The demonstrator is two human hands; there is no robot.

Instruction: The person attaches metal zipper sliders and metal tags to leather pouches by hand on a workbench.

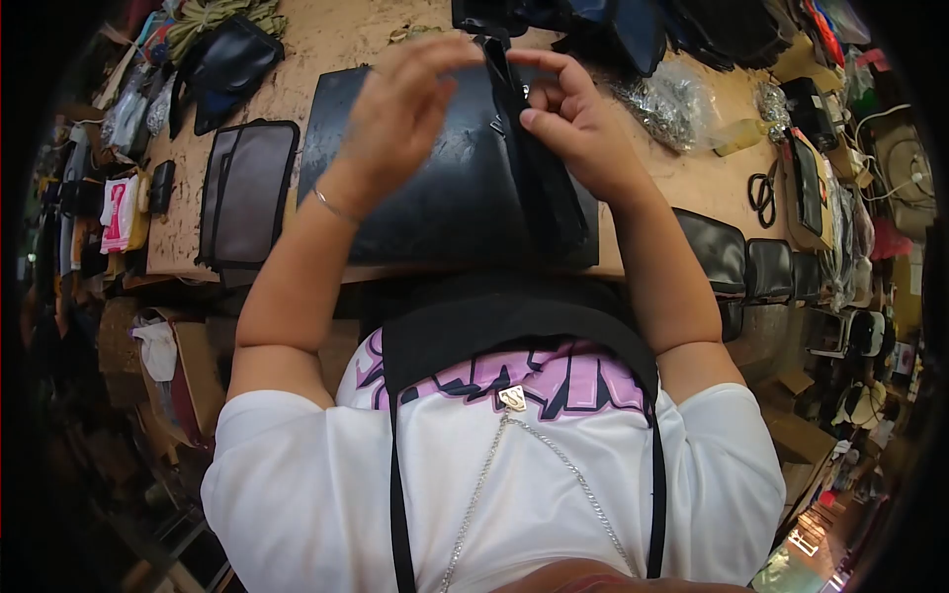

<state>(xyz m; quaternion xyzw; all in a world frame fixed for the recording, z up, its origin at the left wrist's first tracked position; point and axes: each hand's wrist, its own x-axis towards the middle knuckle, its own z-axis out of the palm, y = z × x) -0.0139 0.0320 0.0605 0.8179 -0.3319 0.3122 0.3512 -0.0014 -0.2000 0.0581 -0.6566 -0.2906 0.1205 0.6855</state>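
Note:
A long black strip-like piece (539, 168), perhaps leather or fabric, stretches over a dark flat board (415, 178) on the table. My right hand (573, 119) pinches its upper part between thumb and fingers, near small shiny metal bits. My left hand (410, 104) is at the top end of the same piece, its index fingertip touching or close to the edge. Blur covers the other left fingers, so whether they grip anything is unclear.
A grey mesh panel with black edging (247, 193) lies left of the board. Right of it are a plastic bag of metal parts (672, 104), black scissors (761, 198) and black pouches (712, 247). Black pieces line the table's (652, 198) far side.

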